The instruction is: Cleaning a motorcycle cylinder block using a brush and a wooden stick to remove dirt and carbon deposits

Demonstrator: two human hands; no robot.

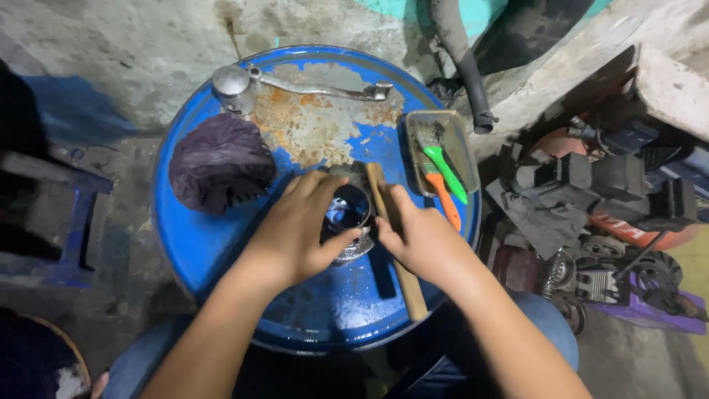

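On the far left of the blue drum top (214, 244) we have a dark crumpled rag (220, 161), and behind it a metal lever with a round cup end (295, 85). Moving in, our left hand (299, 229) wraps around a short metal cylinder (348, 214), fingers curled over its rim and thumb pressed against the near side, so it is closed on that part. The cylinder stands upright near the middle of the drum (its open bore faces us). Just right of it, our right hand (421, 236) rests against the cylinder's side and on a wooden stick (395, 244); we cannot tell whether the fingers close around it. To work well here, we judge the left hand should keep the cylinder steady and square on the drum. Farther right sits a metal tray (467, 159) holding brushes with green and orange handles (445, 181).
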